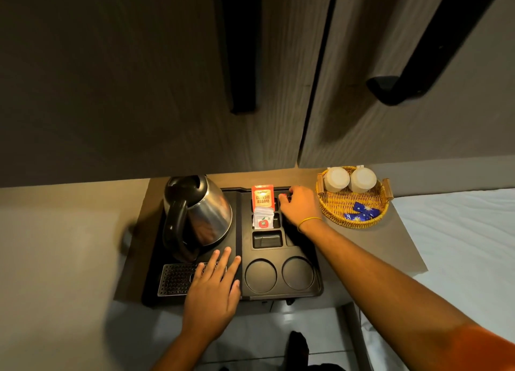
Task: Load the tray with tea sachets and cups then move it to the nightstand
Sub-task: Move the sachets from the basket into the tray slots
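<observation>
1. The black tray [278, 292] sits on the tabletop [401, 248]; the left hand [211, 295] lies flat and open on it, holding nothing.
2. The right hand [299, 207], fingers curled, pinches a small red item at a rear slot; what it is cannot be told.
3. A sachet [262, 199] reads "CLASSIC ASSAM"; such sachets look light and limp, best pinched by an edge.
4. Two white cups [349, 179], inverted in a wicker basket [334, 206], look fragile.
5. With the steel kettle [206, 217] aboard, the tray likely lifts heavy; grip both ends.
</observation>
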